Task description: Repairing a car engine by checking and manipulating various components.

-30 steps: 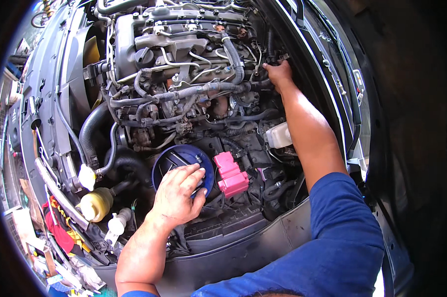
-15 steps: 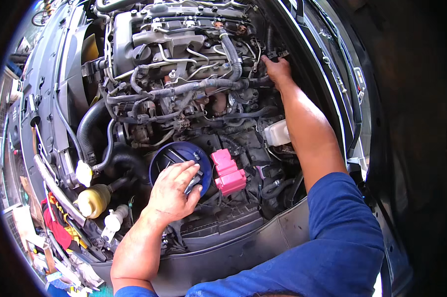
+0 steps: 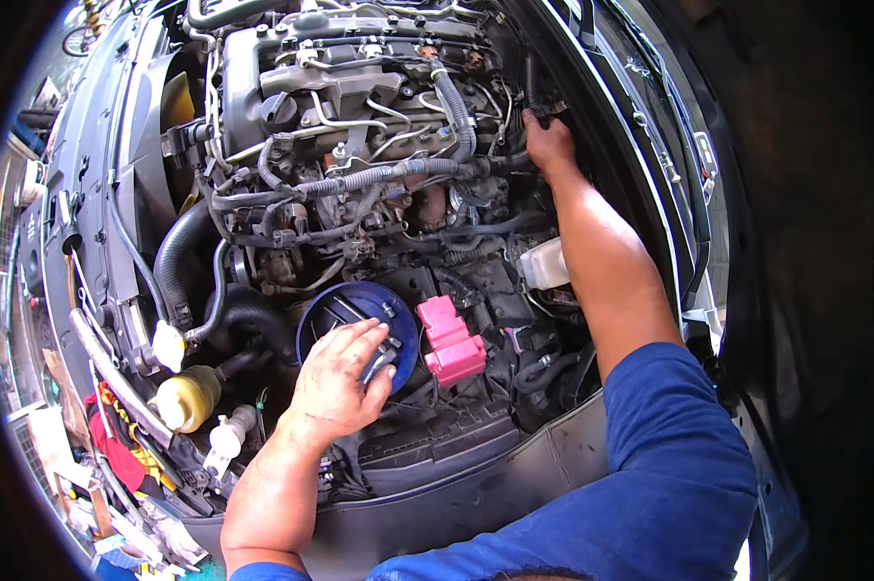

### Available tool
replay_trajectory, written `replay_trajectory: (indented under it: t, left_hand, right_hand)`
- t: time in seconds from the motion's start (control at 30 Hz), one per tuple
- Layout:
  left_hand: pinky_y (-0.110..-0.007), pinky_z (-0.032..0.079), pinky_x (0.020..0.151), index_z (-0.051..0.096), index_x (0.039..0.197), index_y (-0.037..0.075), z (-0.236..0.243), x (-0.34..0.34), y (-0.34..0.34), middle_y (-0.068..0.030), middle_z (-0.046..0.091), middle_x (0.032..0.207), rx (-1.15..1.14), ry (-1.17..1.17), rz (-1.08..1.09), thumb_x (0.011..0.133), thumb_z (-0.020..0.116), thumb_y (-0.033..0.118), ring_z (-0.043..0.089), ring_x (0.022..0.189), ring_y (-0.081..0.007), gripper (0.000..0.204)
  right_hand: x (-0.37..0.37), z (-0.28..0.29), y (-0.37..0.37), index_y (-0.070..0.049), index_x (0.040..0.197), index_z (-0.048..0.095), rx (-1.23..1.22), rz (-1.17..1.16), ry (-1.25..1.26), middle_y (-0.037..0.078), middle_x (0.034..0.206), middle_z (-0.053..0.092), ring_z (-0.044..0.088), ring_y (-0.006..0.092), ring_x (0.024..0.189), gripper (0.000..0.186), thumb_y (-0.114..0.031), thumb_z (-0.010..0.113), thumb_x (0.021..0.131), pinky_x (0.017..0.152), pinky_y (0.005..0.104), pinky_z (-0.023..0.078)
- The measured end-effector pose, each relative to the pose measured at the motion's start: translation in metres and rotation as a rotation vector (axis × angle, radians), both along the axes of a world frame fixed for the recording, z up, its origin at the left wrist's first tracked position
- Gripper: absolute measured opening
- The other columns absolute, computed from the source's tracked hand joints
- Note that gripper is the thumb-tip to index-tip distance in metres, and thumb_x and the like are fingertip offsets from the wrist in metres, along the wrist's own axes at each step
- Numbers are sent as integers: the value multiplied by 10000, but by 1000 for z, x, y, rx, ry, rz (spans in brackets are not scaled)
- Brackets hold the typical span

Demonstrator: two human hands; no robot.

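My left hand (image 3: 338, 380) lies over the near left rim of a round blue tray (image 3: 411, 363), its fingers stretched forward and its thumb apart. Dark and metal tools (image 3: 387, 347) lie in the tray, partly covered by that hand. At the far right of the engine (image 3: 360, 107), my right hand (image 3: 550, 145) is closed beside a black corrugated hose (image 3: 531, 79) and a dark fitting. Most of its fingertips are hidden, so what they hold cannot be made out.
A pink cover (image 3: 452, 341) sits right of the tray. A white reservoir (image 3: 545, 263) lies beneath my right forearm. Yellowish (image 3: 187, 397) and white-capped containers stand at the left. Wiring and hoses cross the engine, and a black fender (image 3: 456, 481) edges the near side.
The whole view has shifted slightly. My right hand has turned a little at the same spot, while my left hand stays over the tray.
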State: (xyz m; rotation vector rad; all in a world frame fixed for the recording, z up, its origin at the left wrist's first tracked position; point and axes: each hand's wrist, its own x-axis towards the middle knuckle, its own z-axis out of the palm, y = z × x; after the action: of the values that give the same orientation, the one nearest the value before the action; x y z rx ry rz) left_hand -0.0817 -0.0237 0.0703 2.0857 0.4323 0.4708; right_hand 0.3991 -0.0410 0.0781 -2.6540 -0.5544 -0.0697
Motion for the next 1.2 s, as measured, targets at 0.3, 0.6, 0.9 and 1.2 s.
replay_trajectory:
  t: [0.3,0.6,0.9,1.2]
  left_hand:
    - [-432,520,968,631,1232,-11,1,-1,4,-228,657,1205,25,-36,-15,738,763,71,648,1098,-390,518]
    - [-434,493,1007,647,1236,4,0,-4,0,-204,652,1235,25,19,1,784,743,155,629,1134,-365,486]
    - [-437,489,1010,638,1245,-15,2,-3,1,-223,651,1225,37,36,-14,786,752,162,626,1127,-378,504]
    - [-439,484,1034,617,1275,-5,2,0,0,-218,644,1249,12,52,-48,790,752,156,607,1183,-387,528]
  right_hand:
    - [23,-15,7,75,1137,623,482,65,132,246,1004,721,707,365,1001,537,-333,785,827,887,415,537]
    - [19,-5,-1,37,1263,620,219,30,-172,272,1261,648,617,410,1196,649,-411,767,817,1038,435,473]
    - [-25,66,15,-39,1155,725,-743,77,171,205,1196,698,646,348,1176,510,-466,717,875,1006,425,501]
    - [-64,61,22,-101,1289,652,-696,301,51,188,1394,588,522,381,1334,415,-169,606,882,1112,653,323]
